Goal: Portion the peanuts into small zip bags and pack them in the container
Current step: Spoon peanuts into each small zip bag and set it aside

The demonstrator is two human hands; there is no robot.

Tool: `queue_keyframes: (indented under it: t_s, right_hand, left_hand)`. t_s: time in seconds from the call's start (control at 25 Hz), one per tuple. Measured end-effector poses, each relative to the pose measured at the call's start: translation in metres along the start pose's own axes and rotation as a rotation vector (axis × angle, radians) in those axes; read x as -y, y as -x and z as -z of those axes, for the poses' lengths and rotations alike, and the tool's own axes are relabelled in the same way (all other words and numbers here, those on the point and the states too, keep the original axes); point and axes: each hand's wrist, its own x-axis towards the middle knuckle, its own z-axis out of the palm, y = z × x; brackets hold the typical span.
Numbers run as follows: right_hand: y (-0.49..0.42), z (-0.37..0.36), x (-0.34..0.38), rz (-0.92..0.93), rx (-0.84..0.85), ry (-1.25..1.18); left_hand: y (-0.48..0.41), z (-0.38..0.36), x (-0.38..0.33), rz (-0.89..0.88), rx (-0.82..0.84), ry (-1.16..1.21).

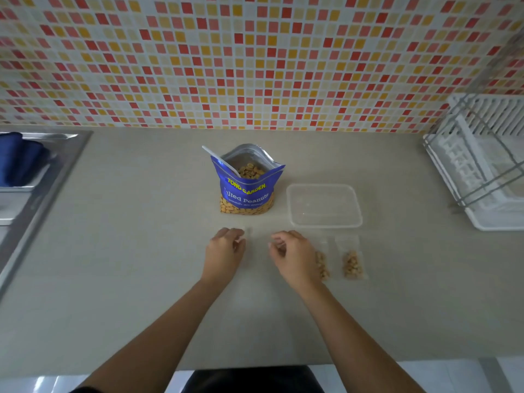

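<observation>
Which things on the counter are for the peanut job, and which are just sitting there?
For the job:
- blue peanut bag, open
- clear container, nothing in it
- two filled zip bags
- left hand and right hand, pinching what seems to be an unfilled clear bag

Just sitting there:
- white dish rack
- sink
- blue thing in the sink

You face a wall of small red, orange and cream mosaic tiles (255, 61) behind a beige countertop (127, 251). On your left, a stainless steel sink (37, 177) holds something dark blue (17, 160). On your right stands a white plastic dish rack (482, 160).
</observation>
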Motion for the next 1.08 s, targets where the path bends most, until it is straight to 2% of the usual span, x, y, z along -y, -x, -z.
queue_keyframes:
  t_s: [0.08, 0.16, 0.36, 0.68, 1.08]
  right_hand:
    - [-0.008, -0.02, 0.01, 0.074, 0.121, 0.021]
    - [-0.016, -0.036, 0.017, 0.107, 0.22, 0.068]
    - [-0.026, -0.059, 0.022, 0.061, 0.356, 0.137]
    - [-0.036, -0.064, 0.022, -0.073, 0.335, 0.048]
    - [-0.033, -0.066, 0.018, -0.043, 0.317, 0.041]
  left_hand:
    - [-0.009, 0.011, 0.02, -0.011, 0.0, -0.05]
    - [-0.015, 0.013, 0.035, -0.094, 0.043, -0.112]
    - [-0.028, 0.016, 0.051, -0.202, 0.162, -0.166]
    - [-0.031, 0.019, 0.047, -0.135, 0.202, -0.076]
    - [-0.038, 0.041, 0.065, -0.081, 0.312, -0.031]
